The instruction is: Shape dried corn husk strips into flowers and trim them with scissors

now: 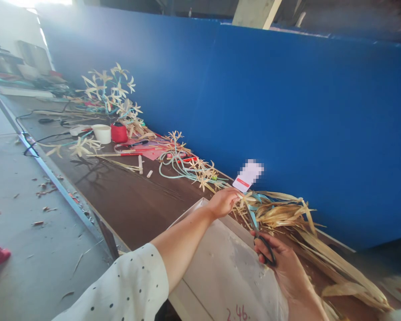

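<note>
We are pinching a pale flower between the fingertips of our left hand, just past the far edge of a white board, and our right hand is curling around the black handles of the scissors, whose blades are pointing up toward the petals; we cannot tell whether they are touching. Our left forearm is stretching diagonally across the board, and our right is reaching in from the lower right. Close behind the flower, a white card with a red stripe is standing, while dried husks are crowding the right side. Leftward, light-blue stems are curving across the brown table. Farther off, a red spool is standing beside a white cup, a tall flower bunch is rising behind them, and a blue partition is closing off the far side.
</note>
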`<state>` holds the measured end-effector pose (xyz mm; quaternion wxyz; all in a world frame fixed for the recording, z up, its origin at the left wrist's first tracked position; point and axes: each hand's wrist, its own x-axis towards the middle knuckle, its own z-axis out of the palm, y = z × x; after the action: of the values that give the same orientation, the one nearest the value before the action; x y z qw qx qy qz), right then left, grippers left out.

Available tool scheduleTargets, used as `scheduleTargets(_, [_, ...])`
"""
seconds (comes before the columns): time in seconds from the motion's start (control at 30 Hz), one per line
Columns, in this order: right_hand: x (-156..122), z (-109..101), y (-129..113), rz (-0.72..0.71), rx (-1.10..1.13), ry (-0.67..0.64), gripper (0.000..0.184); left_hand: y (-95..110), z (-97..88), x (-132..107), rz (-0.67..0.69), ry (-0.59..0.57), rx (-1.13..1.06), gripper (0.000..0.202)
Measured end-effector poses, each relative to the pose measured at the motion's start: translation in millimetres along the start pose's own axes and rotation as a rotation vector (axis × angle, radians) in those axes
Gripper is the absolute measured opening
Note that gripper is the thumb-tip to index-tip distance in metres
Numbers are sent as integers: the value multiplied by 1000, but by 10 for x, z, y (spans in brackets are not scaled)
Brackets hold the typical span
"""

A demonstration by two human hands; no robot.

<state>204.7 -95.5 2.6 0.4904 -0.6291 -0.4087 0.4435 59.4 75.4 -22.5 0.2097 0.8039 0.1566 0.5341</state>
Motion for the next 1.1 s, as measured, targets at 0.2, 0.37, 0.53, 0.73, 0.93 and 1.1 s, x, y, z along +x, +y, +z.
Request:
scheduleTargets(0.2, [-12,14,-18,-20,23,7,44,-19,15,-2,-17,-7,10,23])
scheduleTargets(0.37, [-18,25,-37,-10,10,29,42,-4,6,3,-12,-11,10,24])
scheduleTargets(0.53, [-7,10,-22,-13,34,12,42,15,-5,5,-24,-15,5,22])
scheduleTargets(0.73, [2,-8,9,-5,-7,20,41,3,2,3,-13,-17,3,22])
scheduleTargets(0.93, [10,-21,10,-10,39,3,41,30,-13,11,-23,-36,1,22])
scheduleTargets(1.1, [0,-7,-13,-2,46,17,39,50,-24,20,-23,-38,-4,22])
